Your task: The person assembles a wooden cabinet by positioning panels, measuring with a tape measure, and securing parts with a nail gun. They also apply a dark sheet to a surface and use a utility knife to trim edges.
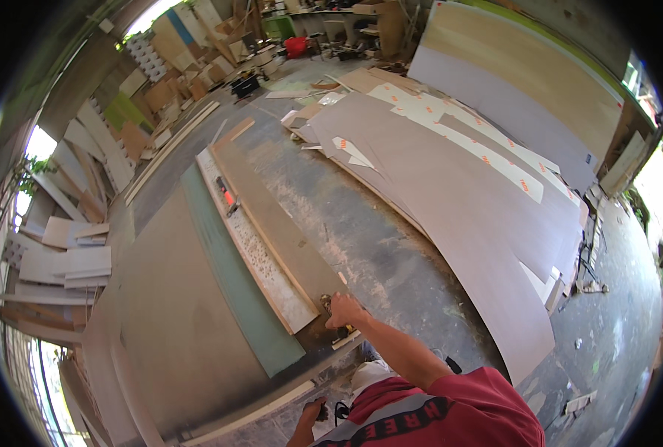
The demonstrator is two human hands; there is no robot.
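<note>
My right hand (343, 310) is closed around a dark tool with a yellow part (351, 328), mostly covered by the fingers, so its kind does not show. It is at the near end of a long brown board (287, 223). Lower down, close to my body, my left hand (313, 414) is curled in shadow; what it holds, if anything, I cannot make out. Beside the brown board runs a long pale speckled strip with wooden edges (253, 253). A red-and-black tool (228, 197) lies on it. Left of that is a green strip (231, 279).
A wide brown panel (164, 313) lies under the strips. At right, a low stack of large grey sheets (450, 201) carries white offcuts (488, 153). A big sheet (521, 82) leans behind it. Boards (67, 264) pile up at left; a black box (245, 85) stands farther back.
</note>
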